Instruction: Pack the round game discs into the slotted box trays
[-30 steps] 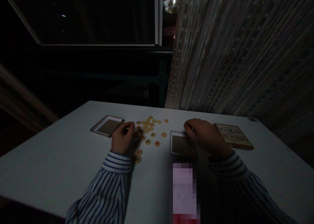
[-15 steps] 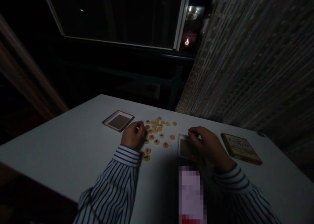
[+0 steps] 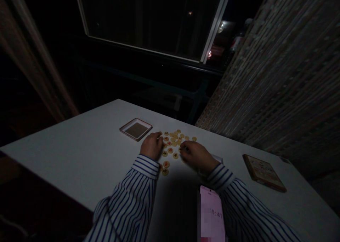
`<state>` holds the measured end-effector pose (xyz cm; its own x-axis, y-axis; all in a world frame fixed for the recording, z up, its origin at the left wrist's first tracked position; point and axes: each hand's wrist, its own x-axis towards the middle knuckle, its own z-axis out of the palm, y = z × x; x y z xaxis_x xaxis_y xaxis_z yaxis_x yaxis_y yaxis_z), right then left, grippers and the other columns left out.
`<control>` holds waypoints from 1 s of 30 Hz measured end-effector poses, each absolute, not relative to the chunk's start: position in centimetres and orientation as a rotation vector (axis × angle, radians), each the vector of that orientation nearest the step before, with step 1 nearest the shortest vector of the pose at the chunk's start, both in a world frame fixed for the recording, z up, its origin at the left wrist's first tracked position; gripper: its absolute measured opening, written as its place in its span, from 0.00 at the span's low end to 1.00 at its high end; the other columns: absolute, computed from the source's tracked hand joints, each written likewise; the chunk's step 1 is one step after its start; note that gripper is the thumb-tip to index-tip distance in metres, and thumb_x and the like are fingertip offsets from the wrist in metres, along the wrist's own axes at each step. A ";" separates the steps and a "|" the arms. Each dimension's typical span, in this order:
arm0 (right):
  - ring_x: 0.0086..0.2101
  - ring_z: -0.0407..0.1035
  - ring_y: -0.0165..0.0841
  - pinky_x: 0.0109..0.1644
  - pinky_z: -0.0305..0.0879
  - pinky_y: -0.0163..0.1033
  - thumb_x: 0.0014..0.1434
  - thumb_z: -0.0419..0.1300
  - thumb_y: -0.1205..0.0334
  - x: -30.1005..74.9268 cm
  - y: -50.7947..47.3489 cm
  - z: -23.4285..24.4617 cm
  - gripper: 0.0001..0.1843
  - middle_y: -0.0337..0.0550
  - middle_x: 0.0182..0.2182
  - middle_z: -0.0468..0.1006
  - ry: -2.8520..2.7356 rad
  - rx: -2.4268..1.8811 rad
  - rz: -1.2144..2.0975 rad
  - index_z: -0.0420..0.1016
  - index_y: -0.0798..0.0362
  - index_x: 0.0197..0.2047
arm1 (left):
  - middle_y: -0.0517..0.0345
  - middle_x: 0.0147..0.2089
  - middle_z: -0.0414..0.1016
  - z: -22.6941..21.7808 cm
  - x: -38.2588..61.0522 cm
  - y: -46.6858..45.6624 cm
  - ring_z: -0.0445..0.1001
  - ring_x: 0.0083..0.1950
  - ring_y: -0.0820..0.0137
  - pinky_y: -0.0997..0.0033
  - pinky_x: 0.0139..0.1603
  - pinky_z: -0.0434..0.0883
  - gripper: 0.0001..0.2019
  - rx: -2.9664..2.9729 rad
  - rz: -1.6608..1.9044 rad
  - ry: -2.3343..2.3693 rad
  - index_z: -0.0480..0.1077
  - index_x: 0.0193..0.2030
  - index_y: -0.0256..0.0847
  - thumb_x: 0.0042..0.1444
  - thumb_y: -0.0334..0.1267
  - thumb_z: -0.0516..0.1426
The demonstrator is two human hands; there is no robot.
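Observation:
Round, pale wooden Chinese chess pieces with red or black characters lie loosely scattered on the white table. My left hand rests at their left edge, its fingers curled and thumb brought in, with a piece at the fingertips. From the right, my right hand reaches into the group. Its thumb and forefinger are closed around the edge of a dark-marked piece, mostly covered by the fingers. Behind that hand only a corner of a shallow, pale-walled tray shows.
A shallow open box half stands left of the pieces. On the right lies a flat printed box. A lit phone is at the near side, below my right wrist. String curtains hang beyond the table's right side.
My right hand has moved left from above the right tray to the pieces, now covering most of that tray. My left hand stays beside the pieces. The view has shifted slightly.

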<state>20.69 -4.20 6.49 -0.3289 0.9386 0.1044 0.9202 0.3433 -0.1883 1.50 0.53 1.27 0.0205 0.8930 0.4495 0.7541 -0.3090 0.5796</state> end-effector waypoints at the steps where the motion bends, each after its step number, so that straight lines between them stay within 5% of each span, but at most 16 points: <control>1: 0.40 0.67 0.34 0.43 0.58 0.35 0.56 0.52 0.59 20.3 -3.8 6.3 0.14 0.46 0.39 0.75 -2.426 -1.685 0.155 0.70 0.54 0.43 | 0.48 0.45 0.74 1.2 1.5 0.5 0.72 0.45 0.64 0.66 0.48 0.67 0.15 2.112 1.154 1.730 0.70 0.47 0.37 0.56 0.37 0.48; 30: 0.40 0.67 0.37 0.38 0.58 0.37 0.54 0.51 0.55 16.8 -1.0 3.8 0.16 0.51 0.40 0.74 -2.619 -1.828 0.048 0.72 0.55 0.39 | 0.47 0.44 0.73 1.2 1.8 0.3 0.72 0.45 0.64 0.67 0.45 0.67 0.16 2.204 1.003 1.772 0.68 0.48 0.37 0.59 0.37 0.45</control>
